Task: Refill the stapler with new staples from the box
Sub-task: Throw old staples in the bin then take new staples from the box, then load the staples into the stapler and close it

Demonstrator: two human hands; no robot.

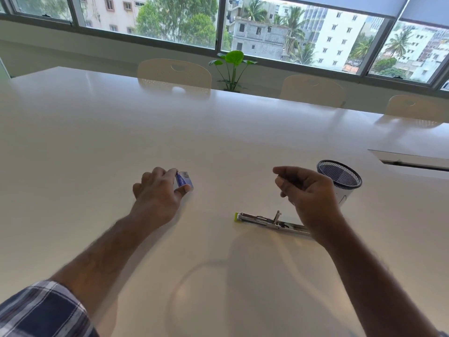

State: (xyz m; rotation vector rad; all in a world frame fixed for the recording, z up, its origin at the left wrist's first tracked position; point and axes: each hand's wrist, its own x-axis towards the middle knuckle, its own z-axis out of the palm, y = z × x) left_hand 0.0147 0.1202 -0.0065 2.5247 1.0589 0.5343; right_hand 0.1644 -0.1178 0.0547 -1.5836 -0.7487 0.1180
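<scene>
The right end of the stapler (267, 220) is hidden behind the right hand (308, 190). The stapler lies open and flat on the white table (218, 132), just below that hand. The right hand is lifted off the table with its fingers curled; whether they pinch something tiny is too blurry to tell. The left hand (158, 190) holds the little blue staple box (185, 179) on the table, fingers on top, thumb on the near side. A mesh cup (340, 176) stands behind the right hand.
</scene>
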